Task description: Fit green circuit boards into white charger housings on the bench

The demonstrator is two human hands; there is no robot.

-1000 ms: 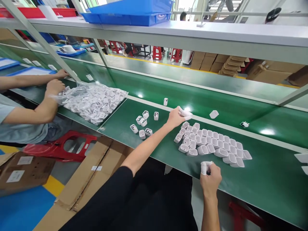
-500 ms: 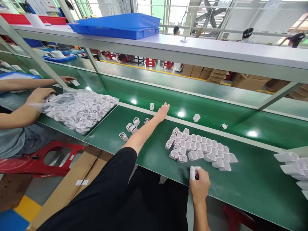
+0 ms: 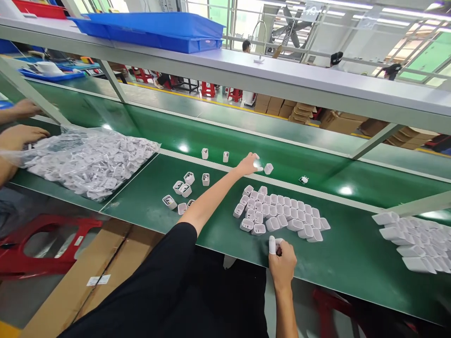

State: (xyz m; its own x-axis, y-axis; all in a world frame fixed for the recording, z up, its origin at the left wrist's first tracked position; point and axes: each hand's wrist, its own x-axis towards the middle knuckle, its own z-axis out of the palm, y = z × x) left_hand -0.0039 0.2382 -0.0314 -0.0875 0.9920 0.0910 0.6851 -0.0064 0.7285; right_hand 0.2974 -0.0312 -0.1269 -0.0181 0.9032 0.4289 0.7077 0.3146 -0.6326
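While dozens of white chargers (image 3: 278,217) lie packed in rows on worktop (image 3: 352,253), left hand (image 3: 249,164) reaching, fingertips pinching 1 loose charger (image 3: 268,168) at belt (image 3: 317,162); right hand (image 3: 282,263) curled around another; several strays (image 3: 185,188) left unsorted

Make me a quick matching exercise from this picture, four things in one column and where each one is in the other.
Things:
1. blue tray
2. clear bag of white parts
3. left hand
4. right hand

Places:
A. near edge of the green table
B. upper shelf
C. beside a lone white charger on the belt
D. far left, under a co-worker's hand

Pairs: 1-B, 2-D, 3-C, 4-A
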